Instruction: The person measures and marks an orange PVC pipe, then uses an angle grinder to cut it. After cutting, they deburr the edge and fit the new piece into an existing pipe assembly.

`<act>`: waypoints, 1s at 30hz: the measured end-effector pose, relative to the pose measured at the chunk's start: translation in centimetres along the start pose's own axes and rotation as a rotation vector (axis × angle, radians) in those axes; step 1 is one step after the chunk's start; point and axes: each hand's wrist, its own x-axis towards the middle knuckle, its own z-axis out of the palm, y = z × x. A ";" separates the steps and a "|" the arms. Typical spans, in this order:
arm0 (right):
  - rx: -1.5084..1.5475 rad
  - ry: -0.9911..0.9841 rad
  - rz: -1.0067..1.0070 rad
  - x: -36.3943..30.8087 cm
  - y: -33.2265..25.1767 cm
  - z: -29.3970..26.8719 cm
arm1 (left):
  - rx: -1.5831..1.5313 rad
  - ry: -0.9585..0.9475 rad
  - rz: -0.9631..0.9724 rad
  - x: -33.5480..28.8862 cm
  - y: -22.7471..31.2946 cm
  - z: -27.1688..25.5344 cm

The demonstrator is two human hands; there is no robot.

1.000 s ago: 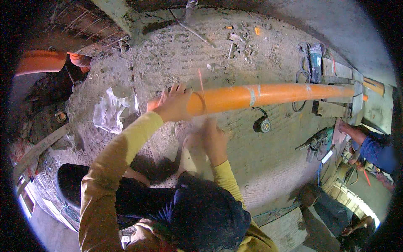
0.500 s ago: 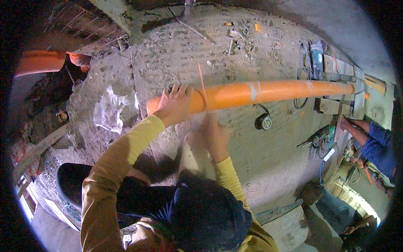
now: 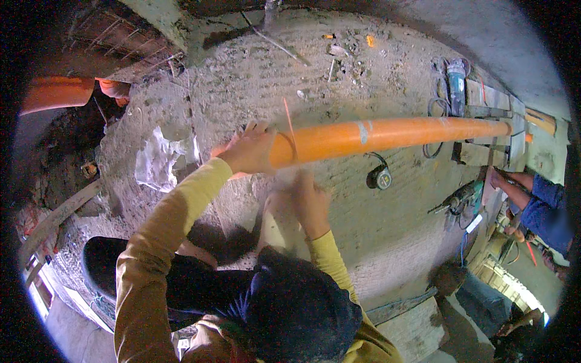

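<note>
A long orange plastic pipe (image 3: 393, 132) lies across the rough concrete floor in front of me. My left hand (image 3: 249, 149) presses on top of its left end, fingers spread over the curve. A thin reddish saw blade (image 3: 288, 115) crosses the pipe just right of that hand, its tip standing out past the far side. On the near side, my right hand (image 3: 311, 204) is closed round the blade's lower end, which is blurred and mostly hidden by the fingers. A dark line runs over the pipe beside the blade.
A tape measure (image 3: 382, 178) lies below the pipe. An angle grinder (image 3: 456, 88) and a green drill (image 3: 463, 196) rest to the right. Crumpled plastic sheeting (image 3: 160, 158) is at left, near a pit with another orange pipe (image 3: 57, 94). Other people (image 3: 548, 209) are at right.
My right hand has shifted slightly, and the blade's far tip has drawn back toward the pipe. My left hand has slid a little and now lies flatter, while the pipe's left end sits slightly lower.
</note>
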 end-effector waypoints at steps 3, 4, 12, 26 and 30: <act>-0.131 -0.089 0.031 0.4 -1.3 -1.1 | -0.088 -0.080 0.038 1.1 -1.6 0.2; -0.121 -0.100 0.042 0.6 -1.6 -1.3 | -0.083 -0.062 0.054 1.4 -2.3 0.8; -0.110 0.177 -0.087 0.8 -2.1 -1.6 | -0.062 -0.068 0.057 1.6 -2.4 0.4; 0.633 0.342 0.386 -3.3 0.0 -7.0 | 0.310 0.298 0.052 -2.9 -0.3 2.4; 1.155 0.269 0.656 -3.4 -1.6 -8.4 | 0.047 0.075 0.013 -2.2 -0.4 -0.3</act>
